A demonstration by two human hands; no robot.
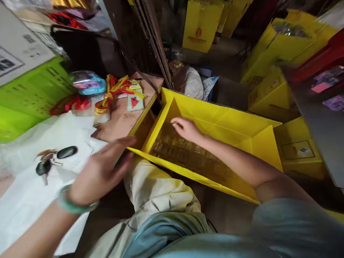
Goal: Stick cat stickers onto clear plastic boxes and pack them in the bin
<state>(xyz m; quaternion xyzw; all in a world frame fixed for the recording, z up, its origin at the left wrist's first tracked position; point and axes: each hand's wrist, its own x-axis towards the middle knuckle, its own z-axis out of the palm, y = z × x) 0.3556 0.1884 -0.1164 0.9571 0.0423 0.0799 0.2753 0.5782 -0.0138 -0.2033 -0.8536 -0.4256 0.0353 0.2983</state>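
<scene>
A long yellow box (212, 111) stands open-topped in front of me, with clear plastic-wrapped packs (185, 150) on its bottom. My right hand (188, 130) reaches into it above the packs, fingers curled together; whether anything is pinched in them cannot be made out. My left hand (100, 172), slightly blurred, wears a green bracelet (72, 200) on the wrist. Its fingers are stretched out near the box's left corner, with nothing seen in them. I cannot tell whether they touch the box edge.
On the left table lie white sheets (64, 132), keys (45, 161), a black oval fob (67, 152), red-yellow ribbons (109, 95) and a blue wrapped pack (90, 83). A green crate (29, 96) stands behind. More yellow boxes (202, 25) and a grey table (317, 114) are beyond.
</scene>
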